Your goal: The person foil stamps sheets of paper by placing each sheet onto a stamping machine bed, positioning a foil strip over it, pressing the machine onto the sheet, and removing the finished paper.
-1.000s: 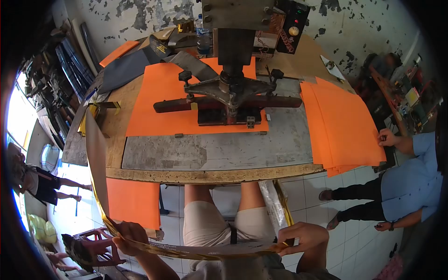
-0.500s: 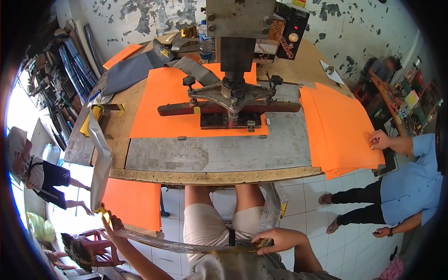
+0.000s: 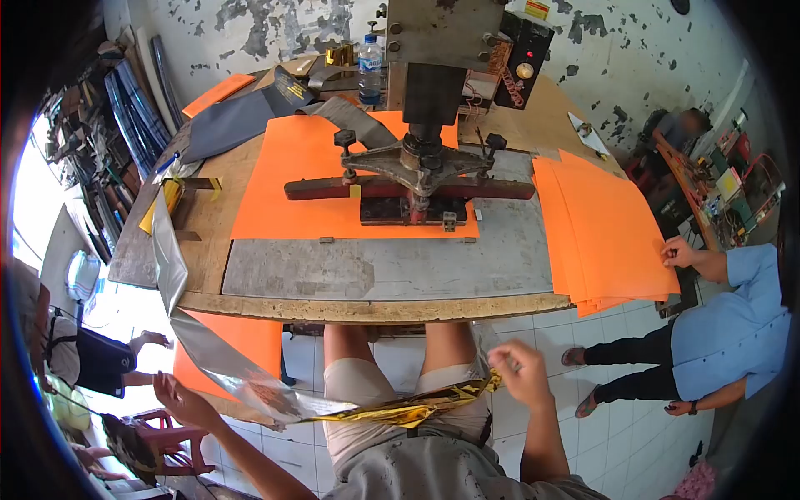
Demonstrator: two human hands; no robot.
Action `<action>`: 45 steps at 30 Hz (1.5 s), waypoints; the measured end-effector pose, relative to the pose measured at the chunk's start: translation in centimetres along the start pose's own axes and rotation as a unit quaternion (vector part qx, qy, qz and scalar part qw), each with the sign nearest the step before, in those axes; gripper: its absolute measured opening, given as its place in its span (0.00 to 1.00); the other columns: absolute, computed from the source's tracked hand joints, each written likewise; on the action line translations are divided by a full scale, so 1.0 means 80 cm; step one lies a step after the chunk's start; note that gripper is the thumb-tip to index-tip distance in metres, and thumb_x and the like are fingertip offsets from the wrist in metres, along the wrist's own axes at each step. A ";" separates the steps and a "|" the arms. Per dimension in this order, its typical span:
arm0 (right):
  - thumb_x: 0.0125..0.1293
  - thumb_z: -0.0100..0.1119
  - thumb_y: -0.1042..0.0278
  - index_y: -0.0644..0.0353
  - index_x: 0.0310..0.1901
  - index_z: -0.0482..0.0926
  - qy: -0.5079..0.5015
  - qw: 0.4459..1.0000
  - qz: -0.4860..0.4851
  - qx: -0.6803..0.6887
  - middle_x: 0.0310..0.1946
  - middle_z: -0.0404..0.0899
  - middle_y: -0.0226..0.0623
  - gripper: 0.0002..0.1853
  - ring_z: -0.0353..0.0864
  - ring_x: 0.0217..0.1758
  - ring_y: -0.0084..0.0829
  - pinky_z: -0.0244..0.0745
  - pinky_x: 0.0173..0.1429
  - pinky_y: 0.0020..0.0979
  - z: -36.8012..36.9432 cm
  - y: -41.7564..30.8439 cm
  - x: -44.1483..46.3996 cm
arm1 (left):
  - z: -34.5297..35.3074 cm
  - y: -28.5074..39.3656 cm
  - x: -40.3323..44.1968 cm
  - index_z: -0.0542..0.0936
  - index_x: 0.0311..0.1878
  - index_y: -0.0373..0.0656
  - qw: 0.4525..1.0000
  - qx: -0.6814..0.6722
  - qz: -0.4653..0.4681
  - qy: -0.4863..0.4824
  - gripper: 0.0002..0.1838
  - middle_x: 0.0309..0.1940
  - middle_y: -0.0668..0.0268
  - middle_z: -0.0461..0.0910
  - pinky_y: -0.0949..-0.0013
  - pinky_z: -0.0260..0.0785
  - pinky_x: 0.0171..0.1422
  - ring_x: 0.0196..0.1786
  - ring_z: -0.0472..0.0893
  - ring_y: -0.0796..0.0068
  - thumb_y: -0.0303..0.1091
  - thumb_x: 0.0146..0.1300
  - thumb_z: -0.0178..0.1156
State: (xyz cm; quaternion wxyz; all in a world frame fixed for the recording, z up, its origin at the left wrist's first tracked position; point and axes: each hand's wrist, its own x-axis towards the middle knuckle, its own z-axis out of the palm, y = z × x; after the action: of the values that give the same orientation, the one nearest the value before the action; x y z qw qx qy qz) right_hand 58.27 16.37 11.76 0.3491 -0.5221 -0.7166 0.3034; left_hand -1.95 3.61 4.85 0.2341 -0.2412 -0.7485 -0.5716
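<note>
Can see left grip (image 3: 182,402) at near left, with fingers loosely spread, just beside the foil strip (image 3: 221,358); can't make out any contact. Can see right grip (image 3: 525,371) at near right, blurred, with fingers half curled, right by the gold end of the foil strip; can't tell whether pinching it or just apart. Can trace the foil strip from the yellow roll (image 3: 172,196) at the left side of the bench (image 3: 392,310), over the near-left edge, in front of the lower orange sheet (image 3: 257,337), then across the shorts (image 3: 358,379), silver at left, twisted and gold at right. On top, can see the big orange sheet (image 3: 283,179) partly under the press (image 3: 421,158), plus the orange stack (image 3: 612,233) at right, with a co-worker's hand (image 3: 679,252) at its right edge.
</note>
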 end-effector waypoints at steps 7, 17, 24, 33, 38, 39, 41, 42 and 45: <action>0.72 0.66 0.66 0.64 0.45 0.84 0.201 0.965 -0.085 -0.144 0.45 0.83 0.44 0.10 0.81 0.49 0.44 0.76 0.55 0.41 0.005 0.006 0.149 | 0.128 0.208 -0.005 0.81 0.61 0.37 0.954 -0.085 0.063 -0.280 0.16 0.53 0.58 0.83 0.62 0.73 0.64 0.58 0.82 0.65 0.31 0.74 0.63; 0.63 0.73 0.47 0.63 0.48 0.86 0.190 0.926 0.075 -0.317 0.50 0.80 0.47 0.25 0.77 0.59 0.49 0.71 0.66 0.50 0.065 0.027 0.266 | 0.329 0.181 0.020 0.75 0.68 0.32 0.901 0.173 0.138 -0.374 0.33 0.66 0.39 0.74 0.47 0.65 0.77 0.74 0.69 0.40 0.51 0.73 0.62; 0.64 0.72 0.52 0.59 0.53 0.86 0.147 0.920 0.206 -0.298 0.58 0.80 0.47 0.22 0.75 0.66 0.49 0.69 0.71 0.51 0.073 0.011 0.286 | 0.362 0.169 0.042 0.79 0.65 0.32 0.890 0.182 0.166 -0.385 0.32 0.61 0.40 0.78 0.46 0.70 0.72 0.67 0.76 0.40 0.50 0.69 0.63; 0.64 0.72 0.58 0.55 0.53 0.85 0.157 0.961 0.200 -0.104 0.51 0.86 0.40 0.18 0.81 0.60 0.44 0.73 0.65 0.49 0.071 0.033 0.301 | 0.378 0.183 0.076 0.77 0.71 0.33 0.901 -0.080 0.015 -0.426 0.35 0.53 0.51 0.87 0.59 0.80 0.54 0.54 0.87 0.57 0.37 0.62 0.72; 0.59 0.77 0.71 0.62 0.53 0.81 0.211 0.955 0.137 0.155 0.42 0.86 0.39 0.21 0.86 0.43 0.33 0.79 0.51 0.36 0.050 0.040 0.298 | 0.393 0.196 0.075 0.72 0.75 0.35 0.836 -0.355 -0.211 -0.362 0.36 0.57 0.59 0.85 0.71 0.79 0.51 0.55 0.85 0.73 0.30 0.65 0.73; 0.59 0.77 0.72 0.63 0.52 0.80 0.206 0.952 0.141 0.177 0.42 0.86 0.38 0.21 0.85 0.43 0.31 0.79 0.51 0.34 0.043 0.035 0.296 | 0.385 0.200 0.073 0.71 0.75 0.35 0.839 -0.352 -0.202 -0.362 0.36 0.57 0.59 0.84 0.71 0.79 0.51 0.55 0.85 0.73 0.30 0.65 0.73; 0.62 0.73 0.76 0.64 0.51 0.79 0.172 0.968 0.105 0.148 0.40 0.84 0.34 0.18 0.83 0.43 0.27 0.77 0.50 0.32 0.039 0.062 0.289 | 0.345 0.211 0.069 0.69 0.76 0.35 0.847 -0.342 -0.183 -0.364 0.38 0.59 0.58 0.83 0.71 0.78 0.52 0.55 0.84 0.73 0.31 0.65 0.73; 0.63 0.72 0.77 0.64 0.51 0.78 0.154 0.977 0.084 0.121 0.40 0.84 0.33 0.17 0.83 0.43 0.26 0.77 0.50 0.31 0.033 0.054 0.266 | 0.321 0.212 0.063 0.70 0.75 0.35 0.845 -0.348 -0.177 -0.365 0.37 0.59 0.58 0.83 0.71 0.78 0.53 0.56 0.84 0.73 0.31 0.65 0.73; 0.65 0.68 0.82 0.65 0.52 0.77 0.121 0.983 0.037 0.137 0.42 0.82 0.33 0.15 0.82 0.47 0.23 0.77 0.52 0.28 0.021 0.027 0.188 | 0.229 0.202 0.041 0.70 0.75 0.34 0.840 -0.349 -0.160 -0.384 0.36 0.62 0.55 0.82 0.69 0.76 0.62 0.61 0.82 0.70 0.30 0.66 0.70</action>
State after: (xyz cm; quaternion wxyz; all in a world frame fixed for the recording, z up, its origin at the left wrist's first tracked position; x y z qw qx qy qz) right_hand 54.89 31.26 11.88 0.4896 -0.5282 -0.6013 0.3461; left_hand 4.31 25.38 14.60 -0.2667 -0.3839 -0.5577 -0.6860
